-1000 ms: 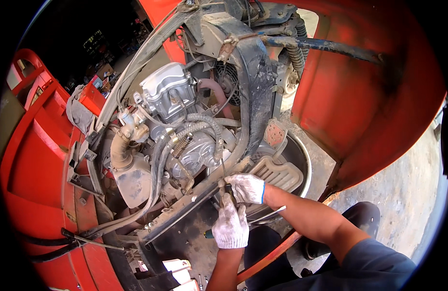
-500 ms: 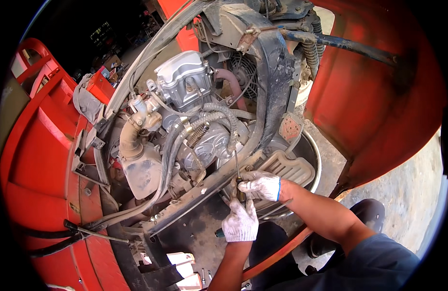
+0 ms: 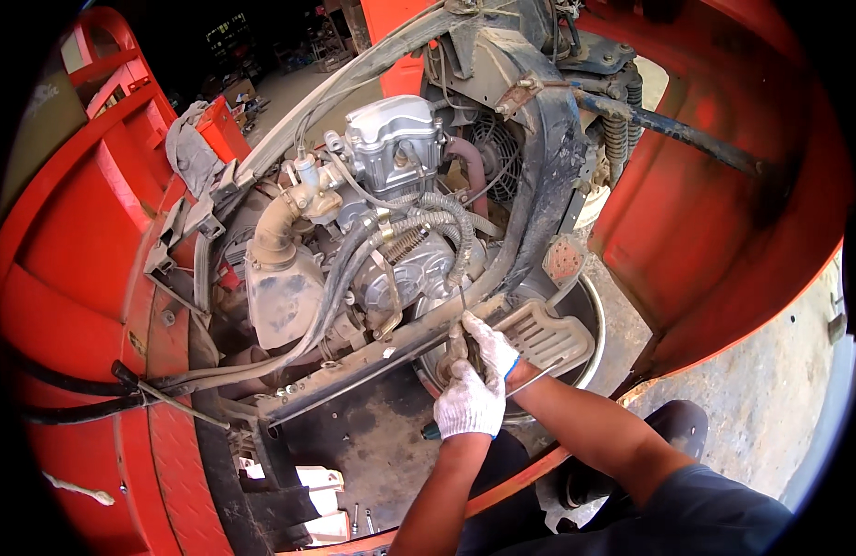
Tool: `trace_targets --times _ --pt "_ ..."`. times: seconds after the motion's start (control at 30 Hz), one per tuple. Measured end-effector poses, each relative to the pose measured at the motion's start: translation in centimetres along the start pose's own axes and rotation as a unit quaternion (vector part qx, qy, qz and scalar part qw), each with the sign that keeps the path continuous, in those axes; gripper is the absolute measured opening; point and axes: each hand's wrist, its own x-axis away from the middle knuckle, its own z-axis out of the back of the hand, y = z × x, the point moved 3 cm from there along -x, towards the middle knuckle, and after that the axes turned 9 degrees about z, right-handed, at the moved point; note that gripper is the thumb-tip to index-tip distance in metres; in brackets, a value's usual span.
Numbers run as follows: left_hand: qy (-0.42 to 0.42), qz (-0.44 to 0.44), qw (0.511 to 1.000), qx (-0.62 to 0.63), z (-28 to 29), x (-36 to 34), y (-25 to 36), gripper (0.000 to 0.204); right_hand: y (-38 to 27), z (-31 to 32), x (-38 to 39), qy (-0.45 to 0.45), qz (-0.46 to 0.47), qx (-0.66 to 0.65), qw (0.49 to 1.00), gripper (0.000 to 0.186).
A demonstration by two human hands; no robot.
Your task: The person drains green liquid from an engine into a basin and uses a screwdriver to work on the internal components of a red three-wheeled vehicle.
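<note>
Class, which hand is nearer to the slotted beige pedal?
Right. The right hand is just left of the slotted beige pedal in the picture; the left hand is lower and farther left.

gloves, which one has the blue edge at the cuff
The right glove: blue edging shows where it ends at the wrist. The left glove, lower in the picture, ends in a whitish cuff instead.
</note>
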Motion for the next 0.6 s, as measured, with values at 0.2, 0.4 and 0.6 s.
trace_targets --times 0.2,0.4,0.6 --pt "-0.012 0.016 1.000 -0.022 0.1 -1.1 0.8 0.068 1.5 -0.8 -0.8 -0.105 -0.002 -0.231 0.967 0.042" --pt "0.001 0.019 0.994 0.108 -0.7 -1.3 0.2 0.056 1.3 0.5 -1.9 0.009 0.045 -0.063 0.997 0.033" --pt "-0.017 0.021 0.928 0.372 -5.1 -2.7 -2.6 0.045 -1.1 0.3 -1.7 0.054 0.054 0.314 0.946 0.045"
